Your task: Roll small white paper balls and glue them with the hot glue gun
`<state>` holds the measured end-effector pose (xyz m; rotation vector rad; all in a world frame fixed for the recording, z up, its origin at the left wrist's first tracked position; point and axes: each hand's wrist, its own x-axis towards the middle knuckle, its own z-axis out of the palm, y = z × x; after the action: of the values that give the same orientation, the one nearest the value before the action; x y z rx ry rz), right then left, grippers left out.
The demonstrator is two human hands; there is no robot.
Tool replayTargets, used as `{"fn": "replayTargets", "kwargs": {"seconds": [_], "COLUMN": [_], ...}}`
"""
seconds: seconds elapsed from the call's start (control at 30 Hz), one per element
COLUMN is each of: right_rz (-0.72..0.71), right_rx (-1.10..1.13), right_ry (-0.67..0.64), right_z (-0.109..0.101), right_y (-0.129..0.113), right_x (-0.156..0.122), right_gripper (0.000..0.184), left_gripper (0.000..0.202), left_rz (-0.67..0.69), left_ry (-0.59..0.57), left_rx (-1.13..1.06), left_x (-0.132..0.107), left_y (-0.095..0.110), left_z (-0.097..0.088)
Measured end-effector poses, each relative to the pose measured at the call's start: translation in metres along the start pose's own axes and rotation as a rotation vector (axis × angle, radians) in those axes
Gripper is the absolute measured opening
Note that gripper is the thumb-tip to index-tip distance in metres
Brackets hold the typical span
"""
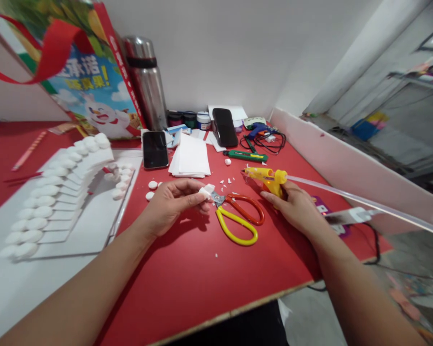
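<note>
My left hand point(178, 202) pinches a small white piece point(207, 191) between thumb and fingers; its exact kind does not show. Scissors point(238, 214) with one red and one yellow handle lie beside it, their blades partly behind the fingers. My right hand point(292, 202) is wrapped round a yellow hot glue gun point(269, 179), nozzle pointing left, with a long clear glue stick point(364, 202) running out of its back. White scraps point(229, 181) lie between the hands. At the left, a white stepped model point(70, 192) edged with rounded white pieces rests on a board.
Along the back stand a picture bag point(97, 91), a steel thermos point(147, 86) and small paint jars point(203, 120). Two phones point(155, 150), folded white paper point(190, 156), a green utility knife point(247, 155) and coiled cable point(274, 141) lie in front. A low white panel point(332, 158) borders the right side.
</note>
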<state>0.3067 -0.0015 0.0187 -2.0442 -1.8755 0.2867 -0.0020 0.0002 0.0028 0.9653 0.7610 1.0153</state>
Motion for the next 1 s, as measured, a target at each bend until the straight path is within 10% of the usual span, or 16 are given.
{"fn": "replayTargets", "kwargs": {"seconds": [0.3, 0.47, 0.7, 0.83, 1.0], "right_rz": [-0.216, -0.371, -0.327, -0.247, -0.195], "right_rx": [-0.217, -0.053, 0.772, 1.053, 1.199], "right_ry": [0.051, 0.210, -0.132, -0.393, -0.410], "right_z": [-0.014, -0.031, 0.000, 0.020, 0.035], "right_y": [0.011, -0.031, -0.108, -0.118, -0.116], "right_x": [-0.037, -0.076, -0.022, 0.002, -0.002], "right_gripper": [0.058, 0.039, 0.030, 0.019, 0.014], "left_gripper": [0.016, 0.014, 0.011, 0.014, 0.018], "left_rz": [0.037, 0.040, 0.058, 0.071, 0.040], "left_ry": [0.009, -0.016, 0.013, 0.065, 0.090], "left_rx": [0.011, 0.011, 0.018, 0.044, 0.058], "left_x": [0.000, 0.000, -0.002, -0.002, 0.000], "left_y": [-0.003, -0.002, 0.000, 0.003, 0.003], "left_z": [-0.005, -0.003, 0.000, -0.006, -0.011]}}
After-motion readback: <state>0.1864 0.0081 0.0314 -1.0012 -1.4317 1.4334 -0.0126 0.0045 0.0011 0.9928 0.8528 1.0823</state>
